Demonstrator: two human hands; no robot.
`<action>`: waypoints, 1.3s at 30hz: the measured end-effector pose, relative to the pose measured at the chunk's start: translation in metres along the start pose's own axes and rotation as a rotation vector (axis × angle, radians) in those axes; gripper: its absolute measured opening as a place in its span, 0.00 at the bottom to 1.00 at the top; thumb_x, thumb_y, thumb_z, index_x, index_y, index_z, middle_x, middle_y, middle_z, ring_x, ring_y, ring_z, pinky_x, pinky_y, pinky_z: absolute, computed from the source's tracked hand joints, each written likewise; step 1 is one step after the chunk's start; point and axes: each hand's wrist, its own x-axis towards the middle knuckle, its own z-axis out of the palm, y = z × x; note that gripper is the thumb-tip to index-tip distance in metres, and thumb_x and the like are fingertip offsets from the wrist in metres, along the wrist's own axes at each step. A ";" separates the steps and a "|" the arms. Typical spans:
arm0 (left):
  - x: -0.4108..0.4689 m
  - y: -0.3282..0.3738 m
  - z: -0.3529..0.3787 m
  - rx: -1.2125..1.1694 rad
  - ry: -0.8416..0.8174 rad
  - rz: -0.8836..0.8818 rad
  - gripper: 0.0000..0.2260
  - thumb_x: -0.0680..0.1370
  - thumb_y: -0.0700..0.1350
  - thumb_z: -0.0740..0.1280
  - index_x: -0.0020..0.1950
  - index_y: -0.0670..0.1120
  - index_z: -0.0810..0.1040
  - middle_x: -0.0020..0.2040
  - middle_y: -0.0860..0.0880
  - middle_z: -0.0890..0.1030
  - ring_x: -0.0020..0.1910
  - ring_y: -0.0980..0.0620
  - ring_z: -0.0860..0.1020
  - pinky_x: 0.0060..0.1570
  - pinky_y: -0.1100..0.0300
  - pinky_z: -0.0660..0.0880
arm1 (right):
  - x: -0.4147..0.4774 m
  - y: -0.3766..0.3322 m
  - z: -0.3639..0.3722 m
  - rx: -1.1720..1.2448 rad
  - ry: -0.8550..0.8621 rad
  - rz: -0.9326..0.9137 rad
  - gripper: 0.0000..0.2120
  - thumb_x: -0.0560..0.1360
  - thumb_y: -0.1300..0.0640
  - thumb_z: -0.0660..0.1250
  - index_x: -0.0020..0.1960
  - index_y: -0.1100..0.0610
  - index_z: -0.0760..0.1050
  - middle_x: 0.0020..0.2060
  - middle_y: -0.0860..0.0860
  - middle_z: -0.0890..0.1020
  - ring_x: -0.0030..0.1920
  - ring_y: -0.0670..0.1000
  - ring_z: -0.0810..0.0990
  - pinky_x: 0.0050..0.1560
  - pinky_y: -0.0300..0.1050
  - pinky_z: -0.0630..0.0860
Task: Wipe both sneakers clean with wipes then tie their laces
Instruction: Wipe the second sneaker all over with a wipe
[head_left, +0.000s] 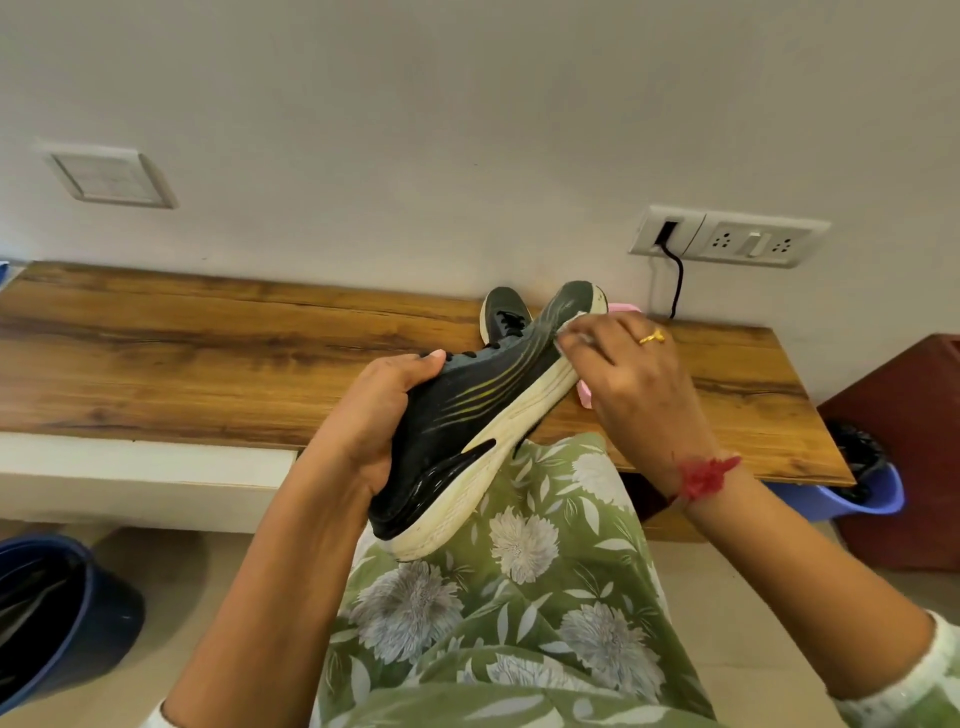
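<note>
My left hand (379, 410) grips a black sneaker (467, 415) with yellow-green stripes and a white sole, held tilted above my lap with its toe pointing away. My right hand (628, 374) pinches a white wipe (574, 335) against the sneaker's side near the toe. The second black sneaker (504, 312) stands on the wooden table (208, 353) behind the held one; only its toe and black laces show. A pink pack (623, 308), mostly hidden by my right hand, lies on the table near the wall.
A socket panel (727, 236) with a black cable is on the wall behind the table. A dark blue bucket (52, 613) stands on the floor at left, a purple bin (857, 488) and a brown cabinet (914, 447) at right.
</note>
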 end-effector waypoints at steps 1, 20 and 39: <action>0.001 0.000 0.000 0.003 0.005 0.006 0.12 0.80 0.47 0.61 0.52 0.40 0.78 0.38 0.44 0.81 0.34 0.49 0.80 0.33 0.59 0.77 | 0.003 0.003 -0.002 0.001 0.016 0.026 0.13 0.74 0.67 0.59 0.54 0.64 0.79 0.50 0.59 0.80 0.50 0.59 0.77 0.47 0.53 0.76; -0.002 0.004 0.000 0.134 0.068 0.055 0.10 0.80 0.47 0.62 0.49 0.41 0.78 0.38 0.45 0.81 0.38 0.48 0.80 0.38 0.56 0.74 | -0.010 -0.016 -0.004 0.142 0.033 -0.060 0.13 0.75 0.65 0.59 0.53 0.64 0.80 0.49 0.58 0.81 0.50 0.56 0.75 0.48 0.48 0.75; -0.008 -0.010 0.005 0.399 0.172 0.370 0.15 0.64 0.37 0.79 0.48 0.44 0.82 0.41 0.52 0.86 0.39 0.56 0.84 0.39 0.65 0.78 | -0.003 0.004 0.006 0.038 0.014 0.093 0.13 0.70 0.70 0.64 0.53 0.66 0.79 0.47 0.60 0.80 0.47 0.60 0.77 0.40 0.51 0.78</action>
